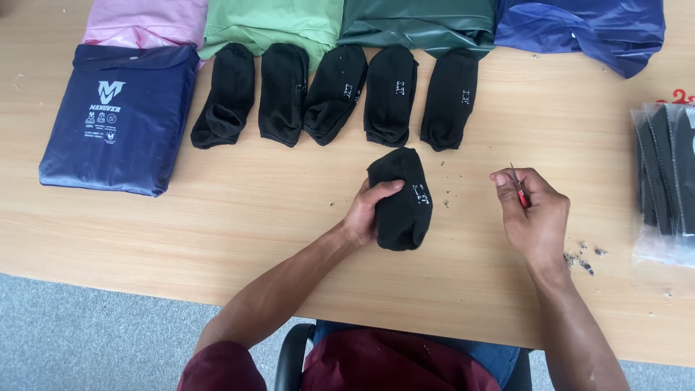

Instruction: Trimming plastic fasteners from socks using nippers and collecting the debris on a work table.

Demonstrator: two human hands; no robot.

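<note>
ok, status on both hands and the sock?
Left hand gripping folded black sock on table. Right hand holding small red snips, clear of sock. Five socks lined up behind; nothing between.

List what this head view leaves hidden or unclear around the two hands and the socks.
- Small red tool in the right hand: mostly covered by the fingers, so its kind is unclear.
- Black sock gripped by the left hand: its left edge is hidden by that hand.
- Clear packets: cut off by the right edge.
- Dark specks on the table: too small to identify.
</note>
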